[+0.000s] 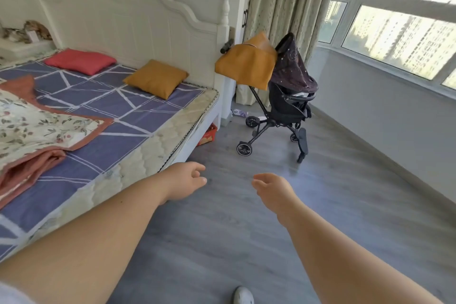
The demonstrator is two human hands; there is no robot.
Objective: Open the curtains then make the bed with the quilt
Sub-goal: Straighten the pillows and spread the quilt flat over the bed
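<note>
**Grey floor under two idle grips; curtain drawn back, quilt not yet spread**

Bare skin only at the point of work: the left grip [186, 180] and the right grip [270, 186] are both held out over the grey floor [246, 242], fingers loosely curled, pinching nothing and touching nothing. The left grip hangs just beside the near edge of the bed [148, 145]; the right is well apart from it.

Progress, as judged from this view. The beige curtain [283, 2] is bunched at the left end of the window [394, 20], and the glass visible here is uncovered, so the first step appears done. The far end of the window is out of frame and cannot be checked. The floral quilt [32, 126] lies rumpled and partly folded at the left of the bed, leaving most of the purple sheet [106, 108] exposed. Spreading and squaring it is outstanding.

Containers. A red box [208, 134] sits under the bed frame; contents cannot be told. A stroller [286, 96] stands beside the headboard with an orange cloth [246, 64] draped over its handle; its seat is hidden. A red pillow [80, 60] and an orange pillow [155, 78] lie by the headboard.
</note>
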